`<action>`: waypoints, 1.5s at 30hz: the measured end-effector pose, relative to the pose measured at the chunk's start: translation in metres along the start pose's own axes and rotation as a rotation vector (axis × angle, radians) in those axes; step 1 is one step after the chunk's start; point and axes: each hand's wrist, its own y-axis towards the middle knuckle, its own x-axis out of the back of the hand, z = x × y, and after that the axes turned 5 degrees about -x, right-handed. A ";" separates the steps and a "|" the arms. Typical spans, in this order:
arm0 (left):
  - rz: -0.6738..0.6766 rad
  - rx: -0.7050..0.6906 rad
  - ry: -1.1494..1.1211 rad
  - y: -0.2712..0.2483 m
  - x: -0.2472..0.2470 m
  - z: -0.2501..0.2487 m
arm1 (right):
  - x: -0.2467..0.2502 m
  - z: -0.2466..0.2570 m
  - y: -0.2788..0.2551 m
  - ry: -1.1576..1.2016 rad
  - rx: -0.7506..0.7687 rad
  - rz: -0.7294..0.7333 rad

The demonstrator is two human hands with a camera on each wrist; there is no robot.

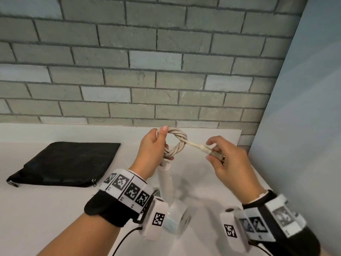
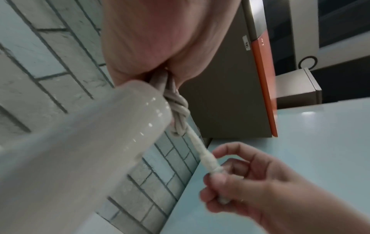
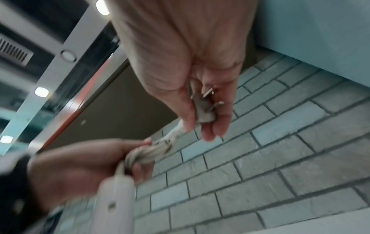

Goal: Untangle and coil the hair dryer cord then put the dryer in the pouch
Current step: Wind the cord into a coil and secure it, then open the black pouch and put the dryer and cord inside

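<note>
The cord (image 1: 175,143) of the hair dryer is wound into a small round coil with several turns, and it is held in the air near the middle of the head view, a little below the line where the wall meets the counter. The left hand (image 1: 152,150) grasps the left side of this coil, with the thumb over the top of it and the other fingers curled around it from below. From the right side of the coil a short straight piece of cord goes to the plug (image 1: 215,153). The right hand (image 1: 228,159) pinches the plug between the thumb and the curled fingers; in the right wrist view the metal prongs (image 3: 209,93) of the plug stick out toward the palm.

The hair dryer (image 1: 177,217) is white and hangs under the left hand, handle up, in the lower middle of the frame. Its round head with the grille is partly hidden behind the left wrist device. I cannot tell if the head touches the counter.

The black pouch (image 1: 66,163) lies flat on the white counter (image 1: 46,218) at the left of the frame, well apart from the hands, with its zipper along the lower edge. Behind the counter is a grey brick wall (image 1: 147,61), and a pale blue panel (image 1: 304,108) stands at the right edge.
</note>
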 end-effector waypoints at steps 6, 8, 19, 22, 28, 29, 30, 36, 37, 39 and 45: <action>-0.090 0.138 -0.286 -0.002 -0.004 0.002 | -0.052 0.022 -0.031 -0.007 0.129 -0.012; -0.090 0.155 -0.336 -0.004 -0.002 0.002 | -0.064 0.030 -0.036 0.055 0.125 0.098; 0.063 0.319 -0.524 -0.004 0.030 -0.003 | -0.075 0.008 -0.030 0.595 -0.261 0.565; 0.179 0.331 -0.483 -0.007 0.037 -0.005 | -0.096 0.009 -0.038 0.576 -0.228 0.759; 0.289 0.275 -0.377 -0.010 0.074 -0.014 | -0.107 0.016 -0.033 0.510 -0.140 0.826; 0.288 0.278 -0.351 -0.010 0.084 -0.012 | -0.105 0.015 -0.029 0.456 -0.108 0.813; 0.291 0.291 -0.322 -0.010 0.094 -0.010 | -0.101 0.013 -0.026 0.385 -0.068 0.799; 0.258 0.470 -0.104 -0.019 0.121 0.043 | -0.103 -0.004 -0.003 -0.233 0.189 0.784; 0.265 0.501 -0.062 -0.020 0.122 0.055 | -0.108 -0.007 -0.002 -0.308 0.206 0.804; 0.300 0.577 0.036 -0.021 0.122 0.076 | -0.118 -0.009 -0.004 -0.433 0.243 0.837; 0.360 0.771 0.343 -0.019 0.119 0.117 | -0.142 -0.002 -0.011 -0.649 0.307 0.927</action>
